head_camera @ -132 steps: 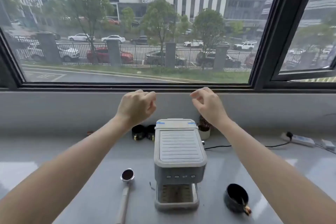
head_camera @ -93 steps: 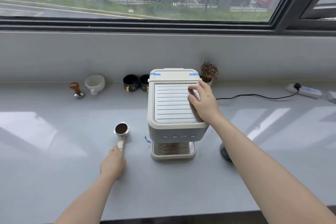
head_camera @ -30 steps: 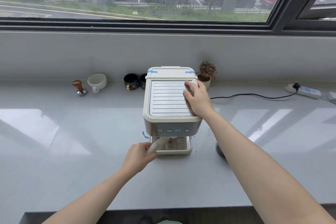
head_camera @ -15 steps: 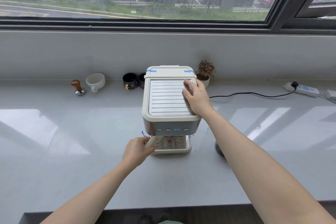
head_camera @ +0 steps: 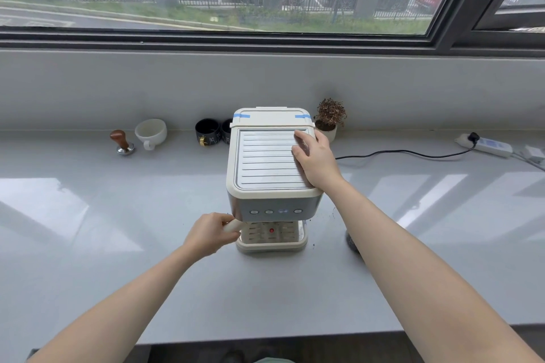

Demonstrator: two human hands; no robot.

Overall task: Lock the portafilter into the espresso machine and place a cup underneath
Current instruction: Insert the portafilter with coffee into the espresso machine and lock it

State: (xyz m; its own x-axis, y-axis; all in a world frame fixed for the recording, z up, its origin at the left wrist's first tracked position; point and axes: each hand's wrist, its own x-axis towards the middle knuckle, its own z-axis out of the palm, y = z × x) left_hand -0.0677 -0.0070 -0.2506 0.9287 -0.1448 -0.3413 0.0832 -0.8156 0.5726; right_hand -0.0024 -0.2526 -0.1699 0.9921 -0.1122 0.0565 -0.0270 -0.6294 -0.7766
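Note:
A cream and silver espresso machine [head_camera: 265, 174] stands in the middle of the grey counter [head_camera: 118, 244]. My left hand [head_camera: 211, 233] grips the cream handle of the portafilter [head_camera: 233, 225], which points out to the left from under the machine's front; its basket is hidden beneath the machine. My right hand [head_camera: 314, 160] lies flat on the right side of the machine's ribbed top. The drip tray [head_camera: 271, 240] below holds no cup. A dark cup [head_camera: 351, 242] sits on the counter right of the machine, mostly hidden behind my right forearm.
Along the back wall stand a wooden-knobbed tamper [head_camera: 121, 143], a white cup [head_camera: 151, 132], two black cups [head_camera: 208, 131] and a small potted plant [head_camera: 329, 119]. A black cable [head_camera: 398, 152] runs right to a power strip [head_camera: 483, 144]. The counter's front edge is near me.
My left hand has swung the portafilter handle leftward under the machine's front, from pointing forward-left to pointing nearly sideways. My right hand stays pressed on the machine's top.

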